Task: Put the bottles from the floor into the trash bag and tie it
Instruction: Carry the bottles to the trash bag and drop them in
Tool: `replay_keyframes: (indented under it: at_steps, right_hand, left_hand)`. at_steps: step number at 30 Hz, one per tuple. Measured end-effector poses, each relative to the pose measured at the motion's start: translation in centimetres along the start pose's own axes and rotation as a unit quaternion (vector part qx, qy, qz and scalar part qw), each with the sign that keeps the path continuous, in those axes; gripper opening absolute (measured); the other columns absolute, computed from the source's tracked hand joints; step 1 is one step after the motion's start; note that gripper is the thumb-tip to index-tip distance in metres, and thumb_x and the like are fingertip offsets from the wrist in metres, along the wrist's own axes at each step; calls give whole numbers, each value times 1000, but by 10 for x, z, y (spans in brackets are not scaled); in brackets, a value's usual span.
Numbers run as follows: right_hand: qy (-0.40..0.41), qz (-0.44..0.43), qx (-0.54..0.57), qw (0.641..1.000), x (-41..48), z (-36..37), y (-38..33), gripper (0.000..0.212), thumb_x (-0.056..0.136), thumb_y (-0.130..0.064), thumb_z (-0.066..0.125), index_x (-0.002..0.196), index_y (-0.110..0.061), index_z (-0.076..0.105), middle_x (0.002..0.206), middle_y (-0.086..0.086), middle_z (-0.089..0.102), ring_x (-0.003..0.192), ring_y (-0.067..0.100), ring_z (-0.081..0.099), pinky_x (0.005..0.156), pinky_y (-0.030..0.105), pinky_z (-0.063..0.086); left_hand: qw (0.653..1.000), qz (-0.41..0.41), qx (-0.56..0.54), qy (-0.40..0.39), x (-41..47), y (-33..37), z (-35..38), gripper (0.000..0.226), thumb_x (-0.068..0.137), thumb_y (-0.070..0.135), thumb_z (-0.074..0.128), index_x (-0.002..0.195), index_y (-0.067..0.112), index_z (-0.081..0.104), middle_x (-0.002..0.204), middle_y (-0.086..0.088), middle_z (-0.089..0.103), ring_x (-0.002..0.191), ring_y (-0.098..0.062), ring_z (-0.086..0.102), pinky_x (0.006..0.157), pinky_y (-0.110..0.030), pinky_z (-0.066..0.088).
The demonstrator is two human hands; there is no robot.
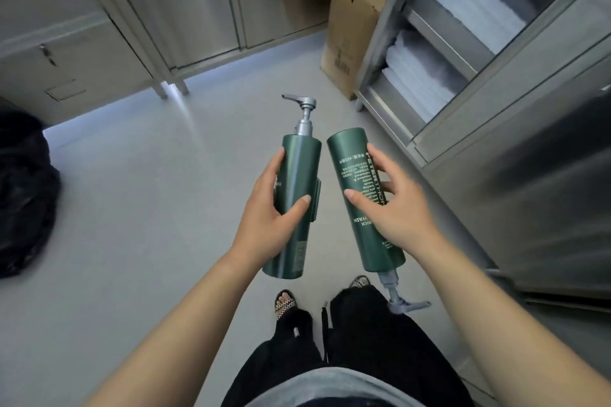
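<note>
I hold two dark green pump bottles above the grey floor, side by side in mid-frame. My left hand [271, 208] grips the left bottle [299, 172], whose grey pump head points away from me. My right hand [393, 205] grips the right bottle [352, 172], which is turned the other way so that its grey pump hangs down near my feet. White lettering shows on the right bottle. A black trash bag [23, 192] sits on the floor at the far left edge, well apart from both hands and partly cut off by the frame.
Steel cabinets [139, 10] line the far wall. A cardboard box [353, 26] stands at the back right beside a steel shelf unit [463, 53] holding folded white towels. My feet in sandals are below the bottles. Open grey floor [148, 192] lies between me and the bag.
</note>
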State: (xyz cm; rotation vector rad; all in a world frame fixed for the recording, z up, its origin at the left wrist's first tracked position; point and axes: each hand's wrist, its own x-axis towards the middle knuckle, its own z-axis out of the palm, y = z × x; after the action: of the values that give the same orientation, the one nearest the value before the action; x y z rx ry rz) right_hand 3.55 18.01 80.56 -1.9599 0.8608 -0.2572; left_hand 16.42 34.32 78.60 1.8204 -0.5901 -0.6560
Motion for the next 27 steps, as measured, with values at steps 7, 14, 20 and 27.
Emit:
replay_keyframes:
  at_steps: [7, 14, 20, 27]
  right_hand:
    - [-48, -29, 27, 998, 60, 23, -32, 72, 70, -42, 74, 129, -57, 35, 121, -23, 50, 99, -8, 54, 65, -5, 37]
    - [-150, -96, 33, 983, 156, 61, -82, 75, 69, -44, 74, 132, -54, 34, 130, -14, 51, 101, 2, 58, 73, 8, 40]
    - [-243, -137, 0, 960, 227, 101, -114, 75, 70, -43, 73, 134, -50, 35, 132, -9, 51, 101, 10, 59, 85, 27, 48]
    - [-352, -184, -22, 917, 260, 213, -177, 73, 69, -42, 74, 132, -50, 38, 124, -16, 52, 93, -6, 57, 77, 17, 45]
  left_hand:
    - [995, -46, -3, 90, 30, 0, -30, 74, 83, 21, 63, 143, 38, 23, 143, 10, 40, 124, -17, 50, 105, -40, 42]
    - [974, -95, 3, 206, 81, 6, -84, 72, 84, 22, 64, 143, 36, 25, 128, 16, 45, 112, -14, 57, 95, -28, 44]
    - [946, -148, 32, 286, 98, -9, -138, 70, 84, 25, 62, 141, 41, 25, 130, 13, 49, 109, -15, 57, 90, -30, 44]
    - [894, -213, 19, 395, 75, -45, -218, 72, 82, 28, 64, 140, 46, 25, 128, 18, 49, 109, -11, 58, 93, -31, 45]
